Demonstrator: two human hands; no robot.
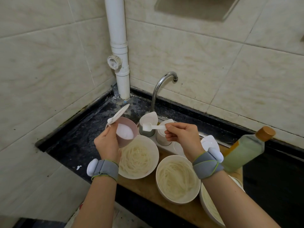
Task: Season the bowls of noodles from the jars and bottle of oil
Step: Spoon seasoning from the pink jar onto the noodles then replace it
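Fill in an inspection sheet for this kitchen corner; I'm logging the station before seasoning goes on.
Surface: dark speckled stone counter; wooden board under bowls.
Job's things: three white bowls of noodles; pink open jar of white powder; two lidded jars; brown-capped oil bottle.
Clutter: white scrap.
Grippers: left hand holds pink jar; right hand holds small white spoon.
Cables: nothing seen.
Surroundings: tiled walls, white pipe, metal tap.

A third bowl (212, 209) of noodles sits half behind the right forearm, its far side cut by the bottom edge. The left hand (107, 143) covers the pink jar's (127, 129) near wall. The oil bottle's (245, 150) base hides behind the right wristband (208, 165).
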